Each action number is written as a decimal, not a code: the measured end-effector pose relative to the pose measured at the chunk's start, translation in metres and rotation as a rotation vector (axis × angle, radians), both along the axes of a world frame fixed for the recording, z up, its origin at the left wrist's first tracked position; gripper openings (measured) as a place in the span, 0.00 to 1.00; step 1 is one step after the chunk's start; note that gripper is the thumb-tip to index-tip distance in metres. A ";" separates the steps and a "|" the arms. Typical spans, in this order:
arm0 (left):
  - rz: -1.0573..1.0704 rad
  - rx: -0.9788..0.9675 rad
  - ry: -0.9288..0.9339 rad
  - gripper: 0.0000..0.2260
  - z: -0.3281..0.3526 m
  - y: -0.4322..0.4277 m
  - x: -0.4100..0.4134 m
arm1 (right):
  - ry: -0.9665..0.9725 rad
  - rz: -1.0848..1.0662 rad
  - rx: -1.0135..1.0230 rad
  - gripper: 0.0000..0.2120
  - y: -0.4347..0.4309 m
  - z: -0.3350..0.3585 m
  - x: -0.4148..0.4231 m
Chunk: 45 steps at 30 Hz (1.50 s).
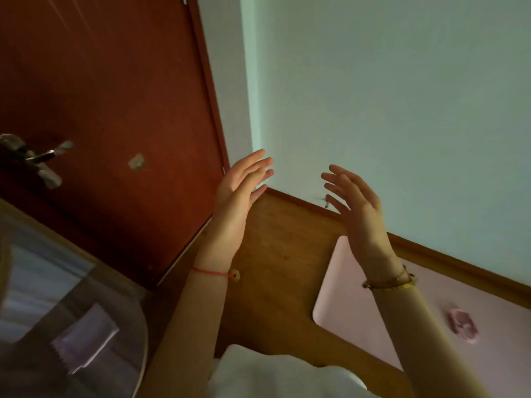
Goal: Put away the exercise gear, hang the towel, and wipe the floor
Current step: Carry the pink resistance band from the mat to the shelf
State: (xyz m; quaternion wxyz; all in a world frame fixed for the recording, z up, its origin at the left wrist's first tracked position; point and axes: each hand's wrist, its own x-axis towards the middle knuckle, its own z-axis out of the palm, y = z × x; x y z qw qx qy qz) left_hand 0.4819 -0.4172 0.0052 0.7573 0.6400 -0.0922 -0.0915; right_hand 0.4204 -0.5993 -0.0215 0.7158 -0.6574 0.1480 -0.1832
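Observation:
My left hand [240, 193] and my right hand [355, 205] are both raised in front of me, palms facing each other, fingers spread, holding nothing. A pink exercise mat [425, 308] lies flat on the wooden floor [275, 254] at the lower right, along the wall. On the mat sits a small pink grip ring [464, 326]. No towel is in sight that I can name for sure.
A dark red door [100, 110] with a metal handle [34, 156] stands at the left. A glass tabletop [34, 282] with a pale packet [84, 337] on it fills the lower left. A pale wall [388, 96] and wooden skirting [459, 268] run at the right. White cloth [273, 374] lies at the bottom.

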 end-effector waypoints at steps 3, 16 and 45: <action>-0.099 -0.015 0.029 0.15 -0.008 -0.063 -0.027 | 0.013 -0.114 0.006 0.15 -0.058 -0.002 -0.048; -0.542 0.035 0.105 0.15 -0.035 -0.281 -0.107 | 0.066 -0.587 0.074 0.15 -0.228 -0.021 -0.208; -0.750 0.143 0.305 0.14 -0.125 -0.654 -0.214 | 0.206 -0.846 0.164 0.13 -0.544 -0.115 -0.349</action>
